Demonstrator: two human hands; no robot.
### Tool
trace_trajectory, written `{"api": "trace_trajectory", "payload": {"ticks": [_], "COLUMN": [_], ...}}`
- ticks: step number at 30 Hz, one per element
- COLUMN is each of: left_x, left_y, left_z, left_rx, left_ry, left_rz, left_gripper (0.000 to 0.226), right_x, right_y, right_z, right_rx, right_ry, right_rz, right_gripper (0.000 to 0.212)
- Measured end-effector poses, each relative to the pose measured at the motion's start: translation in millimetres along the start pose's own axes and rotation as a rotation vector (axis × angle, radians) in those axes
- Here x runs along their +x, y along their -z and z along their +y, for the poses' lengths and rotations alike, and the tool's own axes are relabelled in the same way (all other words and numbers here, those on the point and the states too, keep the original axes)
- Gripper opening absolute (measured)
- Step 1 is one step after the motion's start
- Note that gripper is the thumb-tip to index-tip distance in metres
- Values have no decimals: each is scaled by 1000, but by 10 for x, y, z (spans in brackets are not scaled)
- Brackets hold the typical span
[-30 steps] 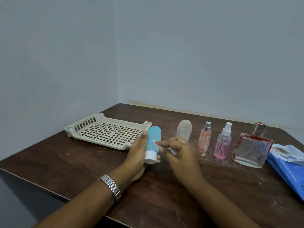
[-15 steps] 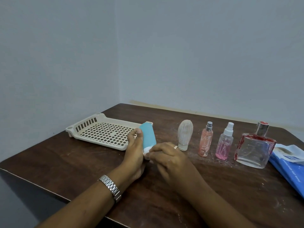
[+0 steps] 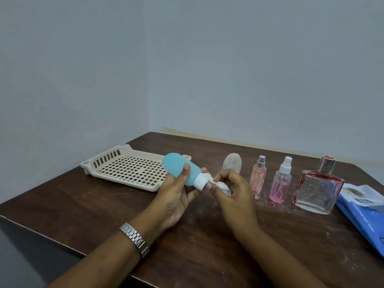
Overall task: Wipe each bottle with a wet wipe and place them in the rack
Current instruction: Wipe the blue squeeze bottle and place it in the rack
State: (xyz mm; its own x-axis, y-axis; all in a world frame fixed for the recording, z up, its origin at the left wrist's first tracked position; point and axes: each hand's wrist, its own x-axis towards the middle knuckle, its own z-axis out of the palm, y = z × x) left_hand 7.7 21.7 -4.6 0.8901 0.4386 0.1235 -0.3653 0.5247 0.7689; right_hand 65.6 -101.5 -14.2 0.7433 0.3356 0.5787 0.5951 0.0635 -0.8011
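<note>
Since half a second ago the soft blue squeeze bottle has tipped over from near upright, so its rounded end now points up and away to the left and its white cap faces the right hand. The left hand, with a steel wristwatch on its wrist, grips the bottle's body, thumb on top and fingers curled beneath. The right hand's fingers are curled, pinching a crumpled white wet wipe against the cap. The cream slotted plastic rack lies just beyond the left hand on the dark wooden table. Beyond the right hand stands a ribbed clear bottle; further to its right stand a peach spray bottle, a pink spray bottle, a square glass perfume bottle and a blue wipe packet.
</note>
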Motion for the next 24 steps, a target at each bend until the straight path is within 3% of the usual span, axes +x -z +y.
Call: {"api": "trace_trajectory", "payload": {"ticks": [3, 7, 12, 17, 21, 24], "left_x": [-23, -10, 24, 0, 10, 19], "left_y": [13, 25, 49, 38, 43, 50], "left_z": [-22, -24, -31, -63, -59, -49], "left_rx": [36, 97, 77, 132, 149, 136], "left_ry": [-9, -79, -101, -74, -118, -138], "left_rz": [-83, -57, -15, -86, -60, -28], "left_gripper": [42, 45, 54, 39, 43, 47], "right_x": [-17, -60, -50, 10, -24, -32], "right_y": [-4, -65, -49, 4, -15, -8], "right_z": [-10, -50, -101, -79, -57, -76], "right_rx": [186, 421, 437, 449, 485, 480], "right_ry": [-144, -320, -340, -357, -451, -423], "right_rz": [18, -23, -38, 35, -51, -82], "right_gripper": [11, 7, 10, 11, 13, 11]}}
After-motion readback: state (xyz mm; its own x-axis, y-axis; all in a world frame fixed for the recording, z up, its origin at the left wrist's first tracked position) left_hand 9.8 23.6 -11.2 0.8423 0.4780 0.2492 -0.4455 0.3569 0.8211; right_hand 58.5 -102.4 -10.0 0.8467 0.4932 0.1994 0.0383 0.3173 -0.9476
